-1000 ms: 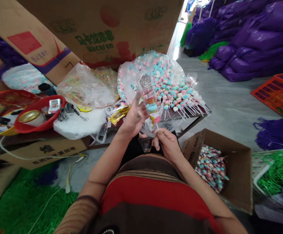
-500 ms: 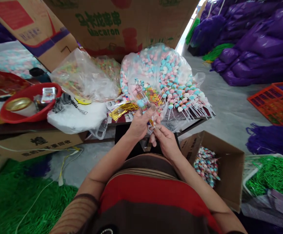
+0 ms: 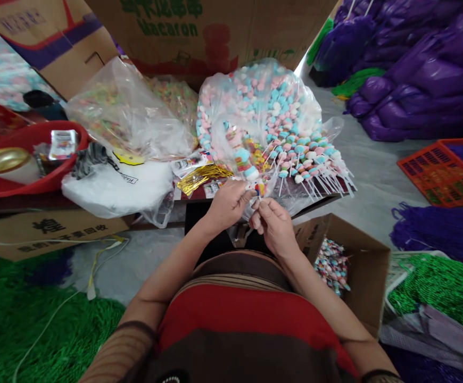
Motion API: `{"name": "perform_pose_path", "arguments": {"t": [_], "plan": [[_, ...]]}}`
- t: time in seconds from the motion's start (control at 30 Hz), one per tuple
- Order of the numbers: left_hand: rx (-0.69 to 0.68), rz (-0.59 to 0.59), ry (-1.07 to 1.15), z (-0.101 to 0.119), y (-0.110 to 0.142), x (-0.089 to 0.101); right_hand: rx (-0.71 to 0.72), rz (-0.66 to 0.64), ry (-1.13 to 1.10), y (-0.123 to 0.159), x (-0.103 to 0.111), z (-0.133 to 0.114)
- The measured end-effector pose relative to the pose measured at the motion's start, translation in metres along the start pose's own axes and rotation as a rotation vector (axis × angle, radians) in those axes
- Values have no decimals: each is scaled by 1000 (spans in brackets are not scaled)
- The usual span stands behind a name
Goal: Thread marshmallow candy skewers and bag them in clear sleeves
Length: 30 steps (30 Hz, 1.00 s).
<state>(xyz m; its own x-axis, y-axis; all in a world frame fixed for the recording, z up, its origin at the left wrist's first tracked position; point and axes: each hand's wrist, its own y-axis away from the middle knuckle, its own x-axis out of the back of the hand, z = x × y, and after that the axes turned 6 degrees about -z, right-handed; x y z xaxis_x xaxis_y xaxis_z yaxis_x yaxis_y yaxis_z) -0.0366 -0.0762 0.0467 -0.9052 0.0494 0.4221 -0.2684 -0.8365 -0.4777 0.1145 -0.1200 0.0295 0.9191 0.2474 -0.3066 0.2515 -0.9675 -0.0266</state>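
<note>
Between my hands is a wrapped candy skewer (image 3: pixel 246 164), with blue and white marshmallow pieces showing through its clear bag. My left hand (image 3: pixel 227 206) is closed around the lower part of the bag, near a small colourful patch. The fingers of my right hand (image 3: pixel 273 222) pinch the bottom end at the white stick; whether they also hold a tie is too small to tell. Just beyond my left hand lie gold twist ties (image 3: pixel 201 178) and printed packets (image 3: pixel 191 164). To the right, marshmallow skewers (image 3: pixel 307 159) lie piled with their white sticks toward me.
A large clear bag of marshmallows (image 3: pixel 219 101) stands behind the skewers. Further left are a bag of ring-shaped candies (image 3: pixel 112 106), a white plastic bag (image 3: pixel 115 189) and a red basin (image 3: pixel 80 139). An open carton (image 3: pixel 369 284) with wrapped candies sits low at right.
The wrapped skewer now stands more upright, its marshmallows easier to see. My left hand has shifted slightly in its hold, and my right fingers have come up to the stick end. The view has shifted a little.
</note>
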Motion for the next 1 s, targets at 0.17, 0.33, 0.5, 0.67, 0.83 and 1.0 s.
{"name": "perform_pose_path", "arguments": {"t": [0.17, 0.33, 0.5, 0.67, 0.83, 1.0], "plan": [[-34, -137, -123, -12, 9, 4, 12, 6, 75, -2, 0, 5], [224, -61, 533, -11, 6, 15, 21, -30, 78, 0, 1, 8], [372, -116, 1024, 11, -8, 9, -1, -68, 76, 1, -2, 10], [495, -139, 1080, 33, -9, -4, -15, -60, 63, 2, -5, 15], [534, -202, 1120, 29, 0, -10, -14, -39, 56, 2, -5, 16], [519, -111, 1114, 23, 1, -2, -132, -351, 357, -8, 29, -20]]}}
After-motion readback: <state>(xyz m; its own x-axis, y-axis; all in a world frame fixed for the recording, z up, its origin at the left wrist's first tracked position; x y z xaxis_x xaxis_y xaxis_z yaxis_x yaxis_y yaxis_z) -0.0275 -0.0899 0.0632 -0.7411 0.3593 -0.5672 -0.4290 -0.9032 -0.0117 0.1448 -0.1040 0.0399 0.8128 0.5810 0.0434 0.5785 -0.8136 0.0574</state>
